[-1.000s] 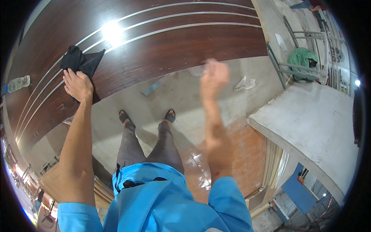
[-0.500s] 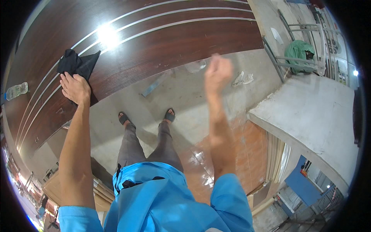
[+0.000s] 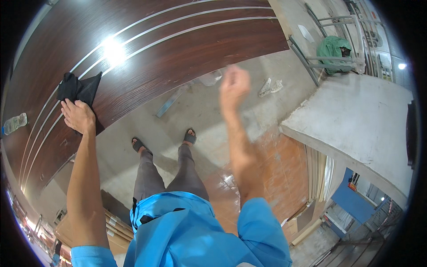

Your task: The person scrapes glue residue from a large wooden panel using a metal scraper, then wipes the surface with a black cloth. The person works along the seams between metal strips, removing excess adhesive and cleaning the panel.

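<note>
My left hand [image 3: 80, 116] lies with its fingers apart on the near edge of a bunched black cloth [image 3: 81, 89]. The cloth rests on a dark brown wood-grain panel [image 3: 178, 58] inlaid with pale parallel strips. My right hand [image 3: 234, 86] is raised off to the right, just outside the panel's near edge and touching nothing I can see around it. Its fingers are curled in and a little blurred. Whether anything is inside them is hidden.
A clear plastic bottle [image 3: 15, 123] lies on the panel's left end. Scraps [image 3: 270, 87] and a flat strip [image 3: 170, 103] are on the floor. At right stand a white-topped ledge [image 3: 356, 120] and a metal frame with a green bag [image 3: 332, 53] by it.
The whole view has shifted, so the panel and floor sit further left in the picture. My left hand stays on the cloth; my right hand remains raised and curled.
</note>
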The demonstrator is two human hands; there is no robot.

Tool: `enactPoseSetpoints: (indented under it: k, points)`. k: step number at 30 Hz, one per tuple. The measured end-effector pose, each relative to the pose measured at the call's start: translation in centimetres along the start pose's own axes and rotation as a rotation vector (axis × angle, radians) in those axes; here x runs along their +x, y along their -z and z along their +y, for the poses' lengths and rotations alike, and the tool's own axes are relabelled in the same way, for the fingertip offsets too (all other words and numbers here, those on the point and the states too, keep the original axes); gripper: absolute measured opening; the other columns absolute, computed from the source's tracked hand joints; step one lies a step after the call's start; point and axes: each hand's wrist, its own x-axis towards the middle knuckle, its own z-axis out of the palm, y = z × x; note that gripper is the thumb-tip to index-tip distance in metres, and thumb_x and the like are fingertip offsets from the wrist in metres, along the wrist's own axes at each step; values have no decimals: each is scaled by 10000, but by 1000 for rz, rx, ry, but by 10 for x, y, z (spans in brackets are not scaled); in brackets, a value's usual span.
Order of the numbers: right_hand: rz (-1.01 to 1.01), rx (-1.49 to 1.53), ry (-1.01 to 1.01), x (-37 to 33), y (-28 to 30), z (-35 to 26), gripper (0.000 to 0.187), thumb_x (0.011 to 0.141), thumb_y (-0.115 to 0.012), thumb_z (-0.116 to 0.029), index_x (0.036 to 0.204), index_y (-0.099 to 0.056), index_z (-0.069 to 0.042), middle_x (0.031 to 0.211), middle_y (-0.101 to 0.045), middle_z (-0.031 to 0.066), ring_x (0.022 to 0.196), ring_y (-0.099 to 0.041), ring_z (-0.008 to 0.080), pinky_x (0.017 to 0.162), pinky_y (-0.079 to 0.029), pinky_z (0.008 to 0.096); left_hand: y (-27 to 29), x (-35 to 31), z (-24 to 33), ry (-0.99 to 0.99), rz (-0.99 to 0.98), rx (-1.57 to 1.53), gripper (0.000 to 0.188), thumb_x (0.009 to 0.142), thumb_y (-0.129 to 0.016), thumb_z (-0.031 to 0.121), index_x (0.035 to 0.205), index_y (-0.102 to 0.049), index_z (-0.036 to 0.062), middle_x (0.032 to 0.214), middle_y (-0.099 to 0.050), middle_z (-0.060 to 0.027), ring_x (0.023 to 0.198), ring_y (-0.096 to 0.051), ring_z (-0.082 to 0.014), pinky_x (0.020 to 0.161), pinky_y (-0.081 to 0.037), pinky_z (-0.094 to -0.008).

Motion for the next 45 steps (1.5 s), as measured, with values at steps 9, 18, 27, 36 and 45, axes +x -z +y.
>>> enactPoseSetpoints:
  k: [9,18,27,36,45]
  points:
    - [78,-107,167,-9,-16,-17,83,936,-688,-57,1009,-723,-42,887,-632,90,816,-611,310,724,-508,433,0,1,-2,-3,-2,-37,616,1049,-368,369,1571,-477,61,1686,-390,-110,1563,-335,-309,1262,-243,-512]
    - [121,14,-8,-4,-8,-47,13,934,-692,-40,933,-699,-30,838,-600,97,794,-590,294,698,-489,436,1,-1,-2,-11,-3,-43,600,1050,-381,356,1566,-481,66,1692,-380,-103,1566,-327,-300,1269,-231,-502]
    - [-200,1,411,-35,1,-78,81,946,-658,-65,866,-657,-76,778,-587,85,766,-589,292,683,-483,434,1,0,1,-1,-1,-40,606,1053,-378,364,1572,-475,67,1693,-376,-110,1569,-320,-309,1271,-230,-514]
    - [-32,-455,284,53,14,45,176,883,-675,-66,1037,-753,-103,872,-642,102,867,-626,324,733,-512,471,-4,-1,-3,-10,15,-38,603,1054,-375,359,1571,-478,67,1694,-374,-108,1571,-317,-311,1275,-223,-515]
    - [116,-392,174,95,29,51,85,932,-663,-95,987,-727,-97,943,-658,95,840,-625,328,744,-516,454,-2,-2,-1,-18,8,3,596,1052,-392,352,1570,-477,69,1698,-369,-106,1575,-311,-306,1271,-228,-522]
